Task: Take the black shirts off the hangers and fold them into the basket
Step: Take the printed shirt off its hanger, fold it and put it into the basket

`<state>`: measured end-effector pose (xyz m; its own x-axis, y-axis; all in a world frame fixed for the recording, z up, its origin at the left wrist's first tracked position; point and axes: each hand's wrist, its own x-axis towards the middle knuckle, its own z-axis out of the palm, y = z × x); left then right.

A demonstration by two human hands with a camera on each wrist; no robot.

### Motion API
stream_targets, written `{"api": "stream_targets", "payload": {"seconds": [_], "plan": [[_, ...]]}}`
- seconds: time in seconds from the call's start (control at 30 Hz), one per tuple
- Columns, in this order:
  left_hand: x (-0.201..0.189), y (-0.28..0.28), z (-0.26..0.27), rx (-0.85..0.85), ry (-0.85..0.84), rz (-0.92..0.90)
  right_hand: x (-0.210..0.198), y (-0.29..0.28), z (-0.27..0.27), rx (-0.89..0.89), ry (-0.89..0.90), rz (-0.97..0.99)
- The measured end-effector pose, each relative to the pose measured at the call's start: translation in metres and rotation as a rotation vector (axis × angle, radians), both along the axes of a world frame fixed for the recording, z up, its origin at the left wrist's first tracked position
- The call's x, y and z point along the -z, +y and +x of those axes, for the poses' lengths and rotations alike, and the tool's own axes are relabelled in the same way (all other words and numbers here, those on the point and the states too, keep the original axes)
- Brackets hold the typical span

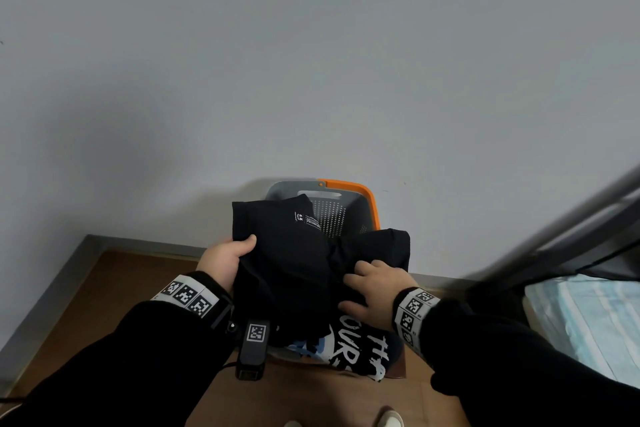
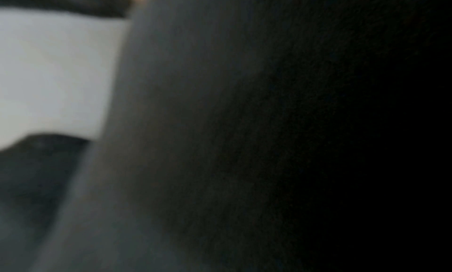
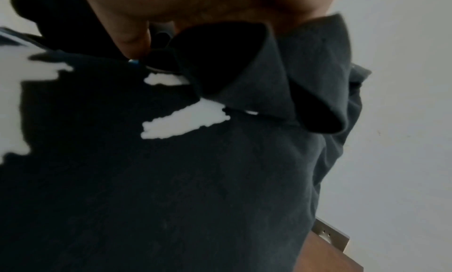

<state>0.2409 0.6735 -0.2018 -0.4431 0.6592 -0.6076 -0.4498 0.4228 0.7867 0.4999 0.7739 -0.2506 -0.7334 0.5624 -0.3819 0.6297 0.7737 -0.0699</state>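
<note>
A plain black shirt (image 1: 294, 263) with a small white neck label is held, partly folded, over a grey basket with an orange rim (image 1: 367, 198) that stands against the wall. My left hand (image 1: 228, 258) grips the shirt's left edge, thumb on top. Over on the shirt's right side my right hand (image 1: 374, 288) rests with fingers spread flat. Below it a black shirt with white printed letters (image 1: 349, 354) hangs over the basket's near side. The right wrist view shows that print (image 3: 183, 121) and a hanging fold (image 3: 281, 73) under my palm. Blurred dark cloth (image 2: 220, 141) fills the left wrist view.
The basket stands on a brown wooden floor (image 1: 121, 288) edged by a grey skirting (image 1: 69, 270). At the right is a bed with a blue striped mattress (image 1: 588, 315) and a dark metal frame (image 1: 571, 229). My shoes (image 1: 391, 419) show at the bottom edge.
</note>
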Motion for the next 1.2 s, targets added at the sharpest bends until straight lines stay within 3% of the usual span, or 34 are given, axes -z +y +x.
{"api": "stream_targets", "payload": {"seconds": [0.1, 0.23, 0.4, 0.53, 0.6, 0.73, 0.8, 0.9, 0.97, 1.07, 1.2], "plan": [[-0.001, -0.001, 0.002, 0.002, -0.033, 0.019, -0.002, 0.001, 0.000, -0.020, -0.009, -0.017], [-0.003, -0.001, 0.001, -0.018, -0.067, 0.052, -0.005, 0.005, -0.001, 0.137, 0.137, -0.075], [-0.011, 0.003, 0.012, 0.039, -0.057, 0.127, -0.001, -0.004, -0.005, -0.091, -0.058, 0.004], [-0.012, 0.005, 0.025, 0.132, -0.053, 0.164, 0.004, -0.004, 0.001, -0.100, -0.022, -0.028], [-0.011, 0.007, 0.027, 0.167, -0.044, 0.174, 0.002, -0.001, 0.002, 0.034, 0.105, -0.186], [-0.010, 0.014, 0.029, 0.255, 0.061, 0.175, -0.017, 0.000, -0.008, 0.602, 0.710, -0.577], [-0.011, 0.017, 0.033, 0.309, 0.125, 0.188, -0.030, -0.003, -0.015, 0.768, 0.859, -0.755], [-0.016, 0.021, 0.042, 0.470, 0.203, 0.177, -0.041, -0.007, -0.016, 0.838, 0.902, -1.020], [-0.016, 0.024, 0.047, 0.532, 0.230, 0.177, -0.041, -0.008, -0.008, 0.830, 0.872, -1.088], [-0.019, 0.027, 0.058, 0.586, 0.281, 0.194, -0.041, -0.011, 0.004, 0.754, 0.849, -1.073], [-0.023, 0.031, 0.075, 0.851, 0.458, 0.254, -0.042, -0.012, 0.000, 0.759, 0.872, -0.979]]}}
